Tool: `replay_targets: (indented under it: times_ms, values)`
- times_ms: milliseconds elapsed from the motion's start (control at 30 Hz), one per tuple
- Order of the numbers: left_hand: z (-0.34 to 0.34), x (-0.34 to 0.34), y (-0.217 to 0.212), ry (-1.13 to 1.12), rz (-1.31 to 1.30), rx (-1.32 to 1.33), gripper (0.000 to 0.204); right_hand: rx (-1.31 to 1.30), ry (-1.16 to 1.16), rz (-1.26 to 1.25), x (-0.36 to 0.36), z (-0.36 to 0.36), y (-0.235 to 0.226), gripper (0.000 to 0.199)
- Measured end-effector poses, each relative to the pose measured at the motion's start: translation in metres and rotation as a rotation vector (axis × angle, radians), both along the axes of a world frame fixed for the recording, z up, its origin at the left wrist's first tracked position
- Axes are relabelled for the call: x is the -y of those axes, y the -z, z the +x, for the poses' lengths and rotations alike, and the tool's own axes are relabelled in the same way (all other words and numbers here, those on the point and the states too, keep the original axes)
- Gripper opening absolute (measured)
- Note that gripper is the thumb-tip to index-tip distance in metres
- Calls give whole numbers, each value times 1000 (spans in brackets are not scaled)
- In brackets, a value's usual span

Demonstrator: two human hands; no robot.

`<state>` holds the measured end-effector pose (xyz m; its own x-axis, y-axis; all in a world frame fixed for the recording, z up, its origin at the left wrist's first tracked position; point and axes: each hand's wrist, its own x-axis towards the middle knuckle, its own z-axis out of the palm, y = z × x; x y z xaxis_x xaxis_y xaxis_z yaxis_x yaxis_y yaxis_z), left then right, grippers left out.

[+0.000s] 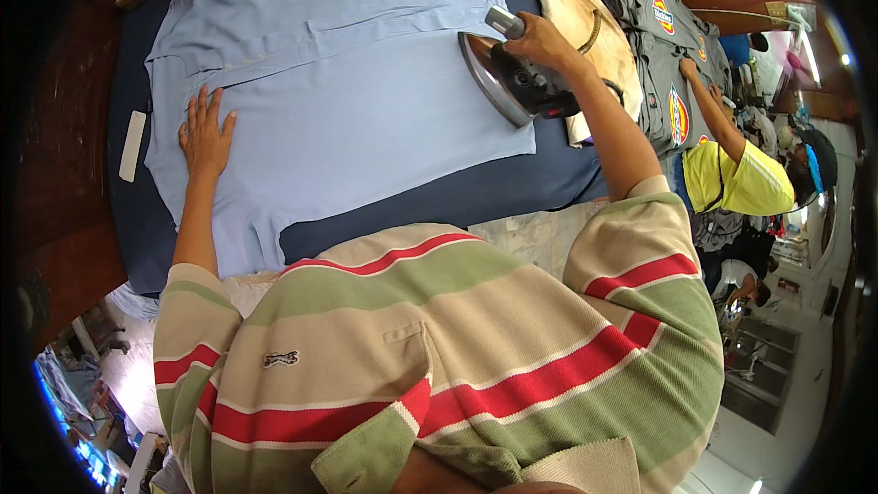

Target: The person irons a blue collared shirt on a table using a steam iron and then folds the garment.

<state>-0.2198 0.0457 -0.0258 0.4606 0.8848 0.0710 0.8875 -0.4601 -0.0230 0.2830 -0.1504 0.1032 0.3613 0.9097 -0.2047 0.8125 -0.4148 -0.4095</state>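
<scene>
Pressing step: left hand [206, 133] spread flat on shirt [347, 101], right hand [541, 39] gripping iron [512, 82]; next stroke needs fabric held taut.

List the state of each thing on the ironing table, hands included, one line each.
light blue shirt: spread flat on the table.
iron: on the shirt's right edge, gripped.
right hand: closed on the iron's handle.
left hand: flat, fingers spread, pressing the shirt.
grey shirts: stacked.

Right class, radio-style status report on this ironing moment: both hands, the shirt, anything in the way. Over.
Right hand shut on iron. Left hand flat on light blue shirt. Shirt spread on dark blue board. Grey shirt stack alongside, apart from the iron.
</scene>
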Motion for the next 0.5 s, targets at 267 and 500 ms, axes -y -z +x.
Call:
replay_targets:
  times_ms: [267,500]
  values:
    - [-12,-4,8,34,28,-17,52,133,152,10,50,-35,-8,46]
    - [-6,-3,3,62,35,13,51,85,353,54,91,-25,-6,48]
